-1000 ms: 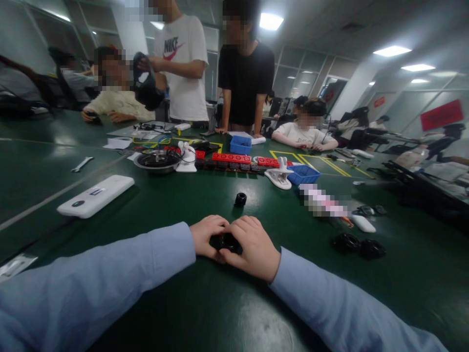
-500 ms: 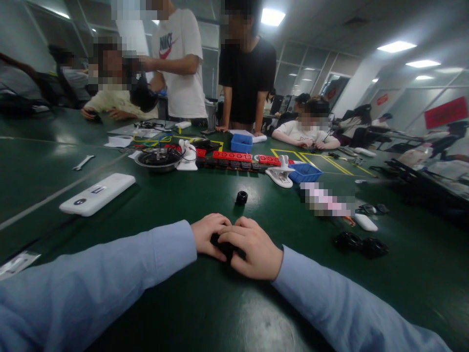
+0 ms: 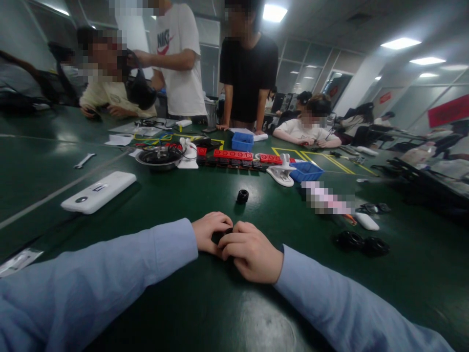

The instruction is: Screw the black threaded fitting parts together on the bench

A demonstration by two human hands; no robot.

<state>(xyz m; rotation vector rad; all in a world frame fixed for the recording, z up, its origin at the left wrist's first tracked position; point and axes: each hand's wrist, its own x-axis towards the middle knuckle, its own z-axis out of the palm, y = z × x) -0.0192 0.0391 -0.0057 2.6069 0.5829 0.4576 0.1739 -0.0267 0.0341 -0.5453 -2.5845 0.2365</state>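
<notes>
My left hand (image 3: 208,232) and my right hand (image 3: 252,252) meet low on the green table (image 3: 176,195), fingers curled round one small black round part (image 3: 219,237). Only a sliver of that part shows between the knuckles. Both forearms wear light blue sleeves. A second small black ring-shaped part (image 3: 242,196) stands alone on the table a short way beyond my hands.
A white flat device (image 3: 98,191) lies at the left, a wrench (image 3: 84,160) beyond it. Farther off are a metal bowl (image 3: 158,157), red strips (image 3: 232,155), blue bins (image 3: 306,171), a white clamp (image 3: 281,175). Two black parts (image 3: 361,243) lie at right. Several people sit or stand around the far edge.
My right hand's fingers have closed further over the black part, hiding most of it. A person standing at the back has moved a dark headset toward a seated person.
</notes>
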